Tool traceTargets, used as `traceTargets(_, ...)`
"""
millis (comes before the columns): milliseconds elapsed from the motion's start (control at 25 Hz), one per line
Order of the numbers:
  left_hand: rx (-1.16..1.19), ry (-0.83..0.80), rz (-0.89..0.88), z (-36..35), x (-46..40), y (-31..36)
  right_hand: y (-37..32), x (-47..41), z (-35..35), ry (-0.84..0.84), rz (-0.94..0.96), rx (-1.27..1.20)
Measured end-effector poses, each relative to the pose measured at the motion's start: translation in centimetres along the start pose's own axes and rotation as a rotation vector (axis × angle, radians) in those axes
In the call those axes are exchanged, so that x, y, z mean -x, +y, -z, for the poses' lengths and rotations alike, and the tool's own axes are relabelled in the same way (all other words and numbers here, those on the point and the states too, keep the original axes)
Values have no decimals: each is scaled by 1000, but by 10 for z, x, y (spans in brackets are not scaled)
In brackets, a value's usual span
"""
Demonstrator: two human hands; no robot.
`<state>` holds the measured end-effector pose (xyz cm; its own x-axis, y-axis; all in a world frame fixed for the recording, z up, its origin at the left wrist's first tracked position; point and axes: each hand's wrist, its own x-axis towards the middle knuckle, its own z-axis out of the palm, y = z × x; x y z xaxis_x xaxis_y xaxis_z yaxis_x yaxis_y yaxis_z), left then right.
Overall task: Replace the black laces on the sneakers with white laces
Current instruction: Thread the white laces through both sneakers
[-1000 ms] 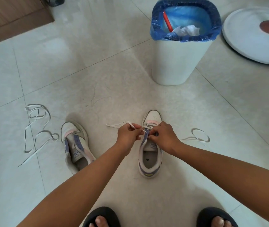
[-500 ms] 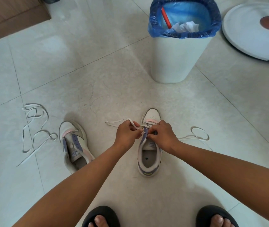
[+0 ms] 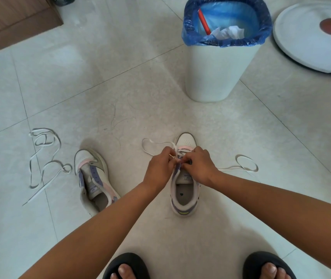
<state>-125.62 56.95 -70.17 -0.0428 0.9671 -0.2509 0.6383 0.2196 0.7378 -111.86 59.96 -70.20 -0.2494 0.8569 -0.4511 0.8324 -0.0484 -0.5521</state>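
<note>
- White lace [image 3: 177, 153] runs through the front eyelets of the right-hand sneaker [image 3: 184, 190], which stands on the tiled floor [image 3: 140, 97] at about 12 o'clock from the person's feet, toe pointing away.
- Both hands meet over its eyelet row: the left hand [image 3: 159, 168] has its fingers curled and pinching one strand of the lace, and the right hand [image 3: 198, 168] pinches at the same spot, seemingly a lace end at an eyelet, though the fingertips hide the exact contact.
- Loose lace trails out from the shoe at 10 o'clock and, as a loop, at 3 o'clock on the floor.
- A second sneaker [image 3: 94, 182] lies at 9 o'clock of the first, unlaced, and a spare white lace [image 3: 43, 164] sits further out at 9 o'clock in a loose tangle.
- A white bin [image 3: 217, 73] with a blue liner stands at 12 o'clock beyond the shoe; no black lace shows anywhere.
- Judging by the few crossings in place, the lacing of this shoe is at an early stage.
- To do this step well: keep the lace flat and untwisted, feed the tip squarely into the next eyelet, brace the eyelet flap with the other hand, then pull slack through evenly so both ends stay matched in length.
</note>
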Motion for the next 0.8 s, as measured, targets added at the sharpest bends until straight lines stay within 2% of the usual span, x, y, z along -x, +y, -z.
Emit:
traceTargets(120,150,26,55,-4,15,-7,-3,0,1,-26,-2,59)
traceTargets(200,172,-15,135,-6,22,-8,-6,0,2,-40,-3,88)
traceTargets(240,113,-68,159,-8,26,-9,-8,1,2,-42,-3,100)
traceTargets(360,-412,-281,93,-18,39,-14,-11,3,3,-36,17,146)
traceTargets(400,-490,-302,117,-21,41,-15,-12,4,5,-31,38,175)
traceTargets(520,-457,-254,216,-22,32,-13,-16,12,11,-38,170,345)
traceTargets(600,-468,-246,185,-18,23,-14,-17,19,11,-49,226,441)
traceTargets(800,-496,-265,180,-19,18,-14,-16,11,13,105,19,263)
